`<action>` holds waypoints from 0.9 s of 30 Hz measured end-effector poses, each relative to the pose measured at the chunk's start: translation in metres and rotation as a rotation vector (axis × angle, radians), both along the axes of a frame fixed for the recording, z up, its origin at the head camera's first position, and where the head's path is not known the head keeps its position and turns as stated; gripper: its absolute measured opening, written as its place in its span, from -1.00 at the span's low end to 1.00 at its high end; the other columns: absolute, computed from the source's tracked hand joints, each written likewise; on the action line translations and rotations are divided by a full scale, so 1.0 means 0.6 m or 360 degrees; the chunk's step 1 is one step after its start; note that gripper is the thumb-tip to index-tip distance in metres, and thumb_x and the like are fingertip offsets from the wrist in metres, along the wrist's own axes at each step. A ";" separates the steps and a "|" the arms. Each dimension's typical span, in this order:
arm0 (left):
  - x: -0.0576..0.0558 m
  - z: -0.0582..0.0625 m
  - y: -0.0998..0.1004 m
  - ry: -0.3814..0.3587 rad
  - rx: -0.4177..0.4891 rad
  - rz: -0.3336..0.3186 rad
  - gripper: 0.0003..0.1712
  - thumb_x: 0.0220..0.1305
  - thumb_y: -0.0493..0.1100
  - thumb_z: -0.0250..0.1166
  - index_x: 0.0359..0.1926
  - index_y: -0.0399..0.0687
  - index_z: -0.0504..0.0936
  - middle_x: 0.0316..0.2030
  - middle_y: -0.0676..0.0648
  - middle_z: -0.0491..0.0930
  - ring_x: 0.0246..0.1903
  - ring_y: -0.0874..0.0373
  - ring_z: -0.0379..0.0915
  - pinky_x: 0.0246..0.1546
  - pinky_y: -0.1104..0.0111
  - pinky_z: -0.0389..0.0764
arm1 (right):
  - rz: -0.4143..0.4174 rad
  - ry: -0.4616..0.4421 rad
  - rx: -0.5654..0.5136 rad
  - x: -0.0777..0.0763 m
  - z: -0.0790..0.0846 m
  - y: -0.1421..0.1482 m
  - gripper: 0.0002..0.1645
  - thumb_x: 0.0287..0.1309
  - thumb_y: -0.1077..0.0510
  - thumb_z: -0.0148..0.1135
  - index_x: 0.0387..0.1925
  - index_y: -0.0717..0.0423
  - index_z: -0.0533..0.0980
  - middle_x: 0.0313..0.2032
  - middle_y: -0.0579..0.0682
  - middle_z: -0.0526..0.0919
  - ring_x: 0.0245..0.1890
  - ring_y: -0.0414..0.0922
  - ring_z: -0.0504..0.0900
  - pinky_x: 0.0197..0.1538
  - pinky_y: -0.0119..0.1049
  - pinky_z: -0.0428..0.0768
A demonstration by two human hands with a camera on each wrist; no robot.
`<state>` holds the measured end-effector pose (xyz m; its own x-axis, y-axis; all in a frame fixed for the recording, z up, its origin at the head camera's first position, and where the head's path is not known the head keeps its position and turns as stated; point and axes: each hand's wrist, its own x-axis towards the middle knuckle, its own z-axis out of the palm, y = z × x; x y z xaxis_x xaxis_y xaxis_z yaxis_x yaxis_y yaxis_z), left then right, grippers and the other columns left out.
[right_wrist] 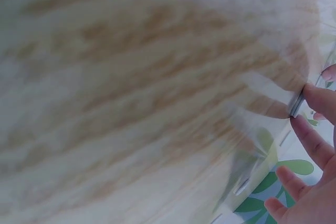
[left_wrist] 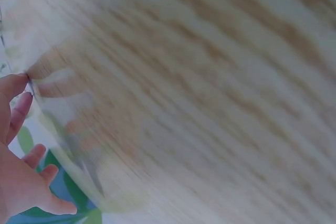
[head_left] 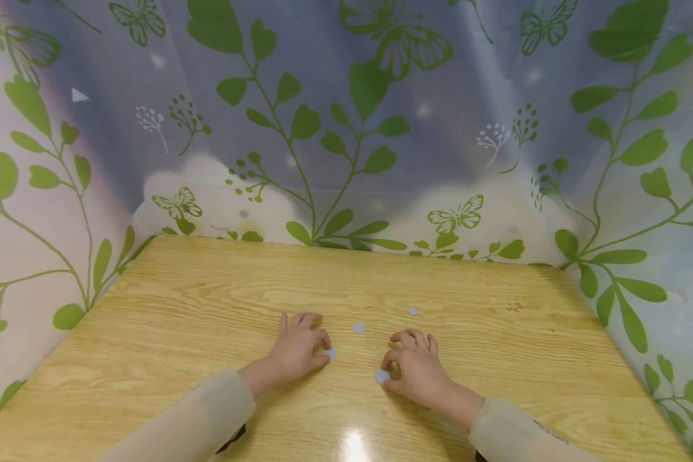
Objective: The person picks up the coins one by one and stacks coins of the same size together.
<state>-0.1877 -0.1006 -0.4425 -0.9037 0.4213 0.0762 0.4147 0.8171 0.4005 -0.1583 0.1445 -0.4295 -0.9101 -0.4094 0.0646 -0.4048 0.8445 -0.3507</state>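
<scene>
My left hand [head_left: 297,350] is low over the wooden table, thumb and index fingertips pinching a small pale, coin-like disc [head_left: 331,353]. In the left wrist view that hand [left_wrist: 21,166] is at the left edge, its other fingers spread; the disc is hardly visible there. To the right, my right hand [head_left: 418,369] pinches pale coin-like discs [head_left: 382,376] by the rim. The right wrist view shows their thin grey edges [right_wrist: 296,104] stacked between thumb and index finger. Beyond and between the hands, two more such discs lie flat, a nearer one [head_left: 358,328] and a farther one [head_left: 412,311].
The glossy wood-grain table [head_left: 208,289] reflects the hands and a bright light near its front. A curtain [head_left: 323,160] printed with green leaves and butterflies stands along the back and both sides. Faint paw-like marks [head_left: 514,307] show on the tabletop at the right.
</scene>
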 end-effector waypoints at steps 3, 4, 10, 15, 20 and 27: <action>0.002 0.001 0.002 -0.0016 0.0007 -0.0005 -0.89 0.09 -0.03 0.37 -0.40 0.11 0.63 0.23 -0.22 0.35 0.26 -0.25 0.14 0.20 -0.40 -0.15 | -0.0005 0.0002 -0.0008 0.000 0.000 0.001 -0.79 -0.23 0.05 0.51 -0.53 -0.09 0.59 0.08 0.12 0.46 0.22 0.22 0.22 0.18 0.45 0.02; 0.003 0.003 0.003 -0.0022 0.0010 -0.0006 -0.90 0.09 -0.03 0.37 -0.40 0.11 0.63 0.23 -0.22 0.35 0.26 -0.25 0.14 0.20 -0.40 -0.16 | -0.0007 0.0001 -0.0010 0.000 0.000 0.001 -0.79 -0.23 0.05 0.52 -0.53 -0.09 0.59 0.07 0.12 0.46 0.22 0.21 0.22 0.18 0.45 0.02; 0.013 0.007 0.005 -0.0028 0.0018 -0.0034 -0.91 0.09 -0.05 0.36 -0.41 0.09 0.62 0.22 -0.24 0.35 0.26 -0.26 0.14 0.19 -0.41 -0.16 | -0.0013 0.0015 0.0002 0.000 -0.002 0.003 -0.77 -0.26 0.03 0.53 -0.51 -0.09 0.59 0.07 0.11 0.46 0.22 0.21 0.22 0.18 0.45 0.02; 0.017 0.006 0.004 -0.0015 0.0014 -0.0046 -0.90 0.09 -0.05 0.37 -0.42 0.10 0.62 0.22 -0.24 0.35 0.25 -0.26 0.16 0.19 -0.41 -0.13 | -0.0019 -0.0003 0.0016 0.000 -0.001 0.003 -0.77 -0.25 0.03 0.53 -0.51 -0.10 0.59 0.07 0.11 0.46 0.22 0.21 0.22 0.19 0.45 0.01; 0.019 0.006 0.004 -0.0015 0.0009 -0.0056 -0.89 0.09 -0.05 0.37 -0.42 0.10 0.61 0.21 -0.24 0.36 0.25 -0.26 0.16 0.17 -0.42 -0.12 | -0.0021 -0.0018 0.0036 0.000 0.001 0.002 -0.77 -0.24 0.02 0.52 -0.51 -0.10 0.59 0.08 0.10 0.45 0.22 0.20 0.22 0.19 0.45 0.02; 0.019 0.004 0.003 -0.0015 0.0003 -0.0048 -0.89 0.09 -0.02 0.37 -0.44 0.13 0.60 0.21 -0.23 0.35 0.25 -0.26 0.16 0.17 -0.42 -0.10 | -0.0015 -0.0003 0.0016 0.000 0.001 0.001 -0.78 -0.22 0.04 0.51 -0.51 -0.08 0.59 0.07 0.12 0.46 0.21 0.21 0.22 0.19 0.44 0.01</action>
